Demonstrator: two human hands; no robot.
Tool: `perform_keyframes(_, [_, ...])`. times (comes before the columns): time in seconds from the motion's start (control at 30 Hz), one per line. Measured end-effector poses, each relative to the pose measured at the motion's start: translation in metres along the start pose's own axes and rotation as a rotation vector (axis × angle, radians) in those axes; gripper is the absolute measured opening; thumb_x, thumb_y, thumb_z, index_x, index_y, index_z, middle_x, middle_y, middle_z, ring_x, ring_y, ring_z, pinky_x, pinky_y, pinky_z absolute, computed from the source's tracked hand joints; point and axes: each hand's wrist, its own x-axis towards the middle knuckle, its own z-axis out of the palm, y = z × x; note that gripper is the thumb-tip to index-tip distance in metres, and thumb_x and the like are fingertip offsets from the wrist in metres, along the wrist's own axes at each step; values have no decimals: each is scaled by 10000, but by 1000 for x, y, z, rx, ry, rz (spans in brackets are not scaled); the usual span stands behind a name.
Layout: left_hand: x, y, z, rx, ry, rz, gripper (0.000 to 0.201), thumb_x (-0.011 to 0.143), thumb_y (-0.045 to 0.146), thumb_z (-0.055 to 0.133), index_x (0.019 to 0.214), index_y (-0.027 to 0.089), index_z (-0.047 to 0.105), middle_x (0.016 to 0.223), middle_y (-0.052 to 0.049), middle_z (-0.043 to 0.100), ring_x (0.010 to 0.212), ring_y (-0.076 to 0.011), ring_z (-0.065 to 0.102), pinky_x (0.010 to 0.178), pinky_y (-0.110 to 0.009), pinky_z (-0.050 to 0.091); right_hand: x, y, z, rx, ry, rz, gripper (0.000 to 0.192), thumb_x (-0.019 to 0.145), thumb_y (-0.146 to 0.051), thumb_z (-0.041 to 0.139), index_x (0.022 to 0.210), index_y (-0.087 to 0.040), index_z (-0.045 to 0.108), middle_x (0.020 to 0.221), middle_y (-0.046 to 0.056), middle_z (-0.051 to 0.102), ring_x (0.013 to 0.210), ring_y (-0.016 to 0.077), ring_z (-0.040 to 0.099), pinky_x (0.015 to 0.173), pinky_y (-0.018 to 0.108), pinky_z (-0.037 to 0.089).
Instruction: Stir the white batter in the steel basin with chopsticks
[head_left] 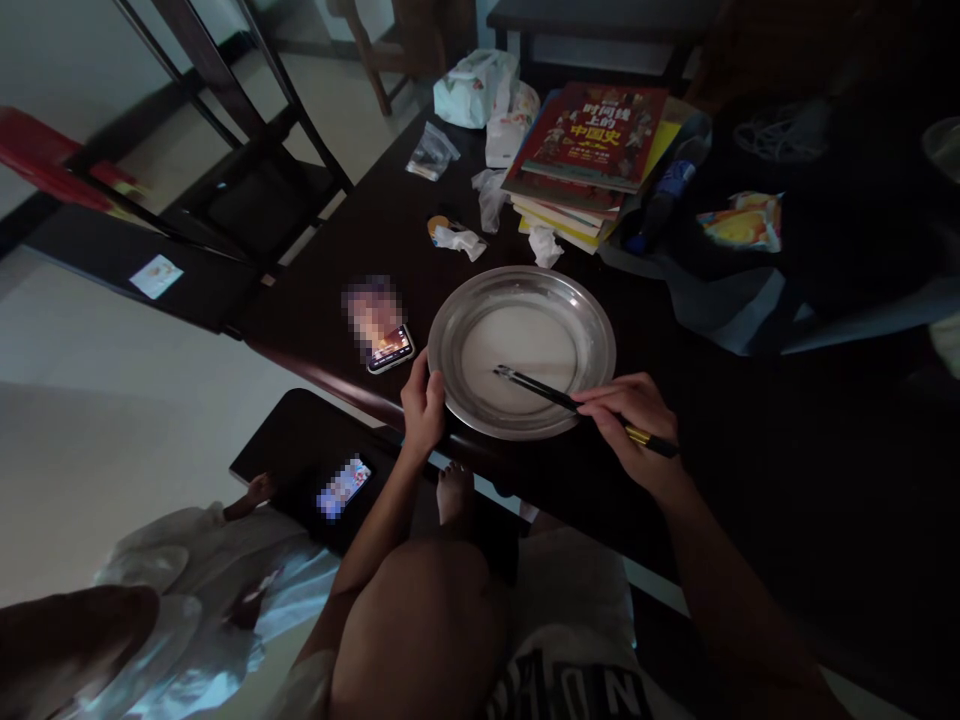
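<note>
The left hand [423, 402] grasps the near rim of a round metal plate [480, 300], which lies on the dark worktop [360, 230] between both hands. The right hand [634, 415] is closed around a pair of dark chopsticks [536, 385]; their tips rest on the pale inside of the plate. Just beyond the left hand lies a phone [388, 350] with a lit screen. Further away from the right hand there is a stack of books [592, 150], with crumpled wrappers [480, 225] beside it.

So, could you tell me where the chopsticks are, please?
In the right hand, tips resting inside the metal plate at the table's near edge.
</note>
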Motion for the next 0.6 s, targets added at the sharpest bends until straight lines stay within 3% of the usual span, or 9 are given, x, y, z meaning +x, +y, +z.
perform_keyframes(0.13, [0,0,0,-3,3,8,676,965,707,430,1310,166,644,1199,-135,740,1133,-294,687,996,-443,549,-2,3,-1,15,71,22,221,971,-166,571,866,-284,726,892,-12,812,859,211,679,779,413,532])
perform_keyframes(0.3, [0,-1,0,5,9,3,673,964,707,436,1311,170,645,1203,-127,740,1135,-290,685,1002,-439,544,1,-2,0,17,-28,-18,195,957,-158,599,892,-286,731,938,-16,823,860,200,699,808,422,537])
perform_keyframes(0.47, [0,0,-1,-11,-2,-1,656,969,689,446,1316,168,641,1211,-126,737,1144,-288,679,1001,-434,542,-1,0,-1,13,34,5,212,973,-141,572,880,-269,713,914,-3,813,872,198,670,794,411,523])
perform_keyframes(0.6, [0,0,-1,2,0,9,647,972,690,438,1298,172,647,1197,-120,742,1117,-282,690,984,-425,552,-1,1,-1,23,-24,-14,196,967,-143,589,899,-274,718,941,-14,819,870,194,683,816,421,522])
